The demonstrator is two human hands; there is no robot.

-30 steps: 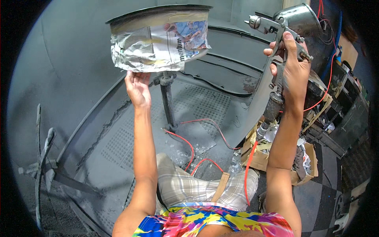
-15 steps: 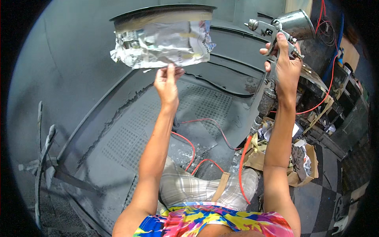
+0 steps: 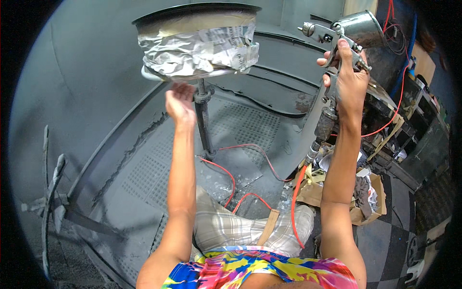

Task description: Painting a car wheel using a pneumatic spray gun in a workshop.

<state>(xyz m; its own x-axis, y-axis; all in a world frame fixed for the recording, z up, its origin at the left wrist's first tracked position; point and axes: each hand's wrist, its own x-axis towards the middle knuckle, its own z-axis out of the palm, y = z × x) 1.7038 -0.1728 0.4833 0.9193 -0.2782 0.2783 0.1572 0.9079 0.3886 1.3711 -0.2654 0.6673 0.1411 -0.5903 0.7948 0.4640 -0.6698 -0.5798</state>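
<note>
A round rim (image 3: 197,14) wrapped in crumpled newspaper (image 3: 197,48) sits on an upright metal post (image 3: 206,123). My left hand (image 3: 180,103) is just beneath the wrapping's lower edge, palm up, with loosely bent fingers apart and nothing visible in them. My right hand (image 3: 349,82) grips a metal spray gun (image 3: 337,41) with a cup (image 3: 363,29) on top, level with the wrapped rim and to its right, nozzle toward it. A red hose (image 3: 298,192) hangs from the coupling (image 3: 322,127) under the gun.
A grey booth wall (image 3: 82,72) surrounds the perforated floor (image 3: 149,178), where thin red hoses (image 3: 260,154) lie. A metal stand (image 3: 55,192) is at left. At right are a cardboard box of paper scraps (image 3: 373,192) and a cluttered cabinet (image 3: 409,135).
The wrapped rim has turned, showing a different side of the newspaper. My left hand moved right along its lower edge, then back left and slightly down. The spray gun shifted a little left.
</note>
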